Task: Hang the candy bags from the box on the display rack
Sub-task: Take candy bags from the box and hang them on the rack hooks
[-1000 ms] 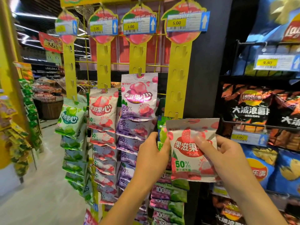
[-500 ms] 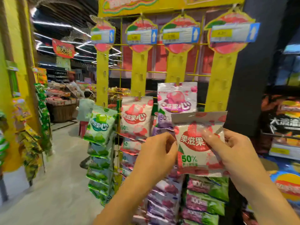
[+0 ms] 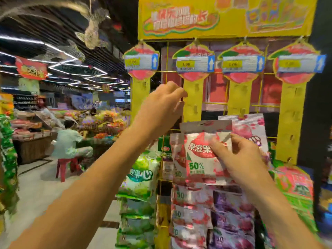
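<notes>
My right hand (image 3: 239, 157) holds a red-and-white candy bag (image 3: 201, 157) in front of the display rack (image 3: 226, 22), just below the second yellow hanging strip (image 3: 193, 101). My left hand (image 3: 161, 106) is raised beside that strip with fingers curled near its hooks, holding nothing that I can see. Red bags (image 3: 190, 198), purple bags (image 3: 233, 218) and green bags (image 3: 140, 178) hang in columns below. The box is out of view.
A third strip (image 3: 239, 97) and a fourth strip (image 3: 292, 119) hang to the right, each under a price tag. A person sits on a red stool (image 3: 66, 164) down the aisle at left. Green snack bags (image 3: 7, 159) hang at the far left edge.
My left hand let go of the bag and rose to the second strip. The right hand carried the bag leftward from the fourth strip. My view tilted upward.
</notes>
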